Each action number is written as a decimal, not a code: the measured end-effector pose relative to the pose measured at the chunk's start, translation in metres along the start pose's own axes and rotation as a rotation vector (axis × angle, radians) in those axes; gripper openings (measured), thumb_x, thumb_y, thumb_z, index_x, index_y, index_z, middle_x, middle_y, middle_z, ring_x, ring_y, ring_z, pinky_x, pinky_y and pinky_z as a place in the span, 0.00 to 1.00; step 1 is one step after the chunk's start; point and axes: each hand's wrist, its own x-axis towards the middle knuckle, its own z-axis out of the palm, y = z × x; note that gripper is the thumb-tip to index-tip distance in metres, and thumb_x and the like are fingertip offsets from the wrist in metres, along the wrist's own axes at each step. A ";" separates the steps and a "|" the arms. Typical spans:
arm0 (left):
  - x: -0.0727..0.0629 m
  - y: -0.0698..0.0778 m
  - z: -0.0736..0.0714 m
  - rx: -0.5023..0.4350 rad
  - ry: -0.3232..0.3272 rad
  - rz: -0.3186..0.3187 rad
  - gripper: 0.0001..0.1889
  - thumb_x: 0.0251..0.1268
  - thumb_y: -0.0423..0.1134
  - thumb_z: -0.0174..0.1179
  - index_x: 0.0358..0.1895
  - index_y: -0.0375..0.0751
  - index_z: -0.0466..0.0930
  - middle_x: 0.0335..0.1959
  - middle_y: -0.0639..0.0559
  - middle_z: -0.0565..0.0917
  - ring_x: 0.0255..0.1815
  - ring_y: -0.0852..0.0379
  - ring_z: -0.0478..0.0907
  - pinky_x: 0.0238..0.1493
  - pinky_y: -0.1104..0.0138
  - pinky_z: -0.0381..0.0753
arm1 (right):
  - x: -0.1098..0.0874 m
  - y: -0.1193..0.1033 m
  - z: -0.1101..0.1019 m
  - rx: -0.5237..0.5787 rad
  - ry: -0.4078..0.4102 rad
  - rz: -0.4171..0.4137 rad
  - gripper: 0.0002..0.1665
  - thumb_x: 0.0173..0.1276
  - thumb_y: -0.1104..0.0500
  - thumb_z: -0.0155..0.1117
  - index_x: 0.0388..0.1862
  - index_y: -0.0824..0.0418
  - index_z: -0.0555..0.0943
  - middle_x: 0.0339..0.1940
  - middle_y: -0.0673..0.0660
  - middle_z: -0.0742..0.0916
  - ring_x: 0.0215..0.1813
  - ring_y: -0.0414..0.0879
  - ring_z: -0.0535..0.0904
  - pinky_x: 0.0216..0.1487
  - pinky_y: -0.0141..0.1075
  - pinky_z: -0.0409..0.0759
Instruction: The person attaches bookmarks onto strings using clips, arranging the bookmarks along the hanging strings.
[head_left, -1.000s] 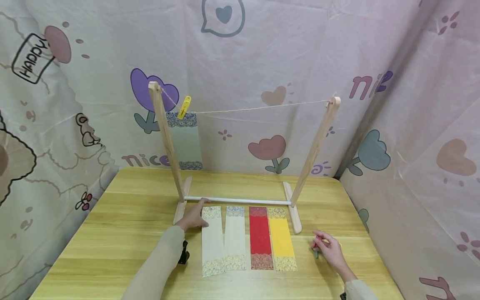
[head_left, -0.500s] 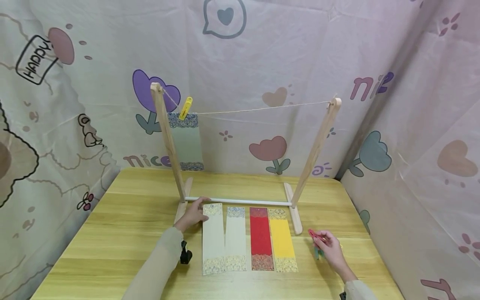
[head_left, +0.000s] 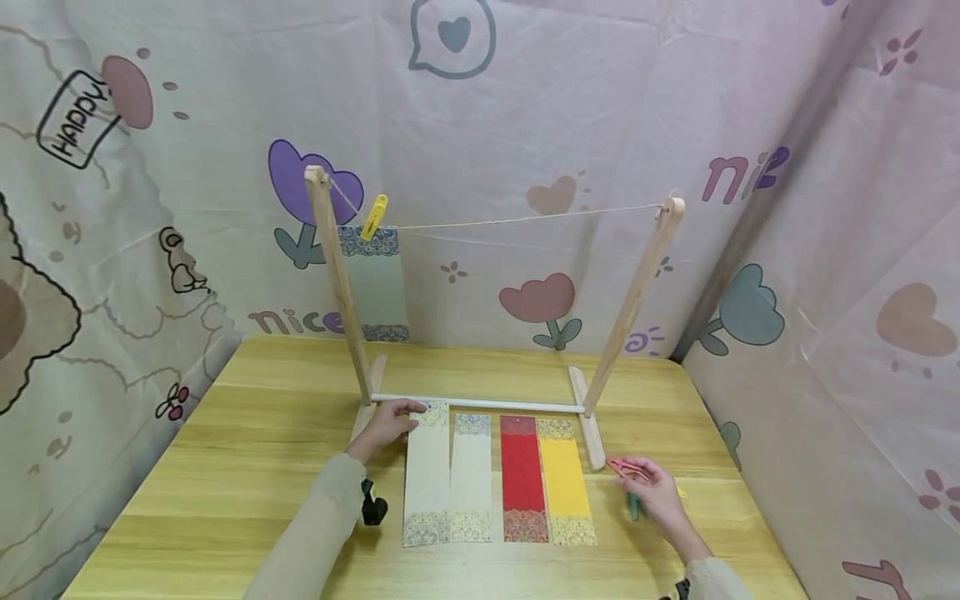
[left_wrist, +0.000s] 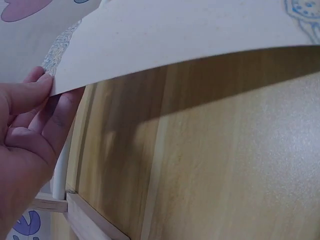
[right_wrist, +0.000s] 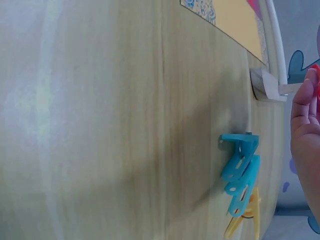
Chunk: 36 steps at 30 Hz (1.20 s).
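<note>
At the lower centre of the head view, the left hand [head_left: 386,427] pinched a white strip [head_left: 427,471] near its upper left corner, with the thumb on top and fingers below. Seen from the left wrist, this strip curved above the table [head_left: 172,467] and threw a shadow on it. Just to its right lay a second white strip [head_left: 471,479], a red strip [head_left: 523,471] and a yellow strip [head_left: 567,477]. At the lower right, the right hand [head_left: 658,493] held a red clip [head_left: 624,468] between thumb and fingertips; turquoise clips [right_wrist: 246,148] and a yellow clip [right_wrist: 256,215] lay near it. At the upper left, a yellow peg [head_left: 373,217] fastened a pale green strip [head_left: 377,287] to the string [head_left: 525,219] of a wooden stand [head_left: 630,308].
</note>
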 end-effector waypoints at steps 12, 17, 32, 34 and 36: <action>0.003 0.006 -0.005 -0.070 0.000 -0.005 0.12 0.64 0.30 0.49 0.48 0.27 0.73 0.39 0.45 0.77 0.27 0.57 0.68 0.31 0.60 0.73 | 0.012 -0.002 0.004 -0.006 -0.076 -0.043 0.15 0.58 0.72 0.57 0.44 0.62 0.77 0.36 0.53 0.82 0.33 0.44 0.79 0.32 0.31 0.79; 0.003 0.016 -0.006 -0.068 -0.003 0.027 0.12 0.65 0.30 0.48 0.47 0.28 0.73 0.42 0.44 0.77 0.31 0.57 0.70 0.34 0.59 0.74 | 0.019 -0.015 0.017 -0.056 0.012 0.034 0.18 0.57 0.72 0.59 0.47 0.67 0.70 0.32 0.53 0.82 0.29 0.42 0.77 0.30 0.30 0.78; 0.007 0.038 -0.005 -0.112 -0.006 0.105 0.12 0.65 0.27 0.47 0.48 0.25 0.72 0.46 0.42 0.77 0.31 0.59 0.70 0.29 0.66 0.75 | 0.037 -0.038 0.042 0.030 -0.028 -0.082 0.17 0.55 0.73 0.60 0.42 0.58 0.77 0.34 0.51 0.84 0.36 0.39 0.80 0.38 0.28 0.78; 0.007 0.042 -0.005 -0.112 -0.010 0.114 0.12 0.65 0.28 0.47 0.48 0.25 0.72 0.46 0.42 0.77 0.31 0.60 0.71 0.29 0.67 0.76 | 0.039 -0.043 0.046 0.032 -0.020 -0.085 0.19 0.55 0.75 0.59 0.41 0.56 0.77 0.34 0.51 0.83 0.36 0.39 0.80 0.39 0.28 0.78; 0.007 0.047 -0.005 -0.117 -0.009 0.118 0.12 0.65 0.28 0.47 0.48 0.25 0.72 0.46 0.43 0.77 0.31 0.60 0.71 0.30 0.66 0.75 | 0.041 -0.048 0.051 0.038 -0.016 -0.098 0.21 0.55 0.77 0.58 0.42 0.56 0.77 0.34 0.52 0.83 0.36 0.39 0.80 0.39 0.28 0.78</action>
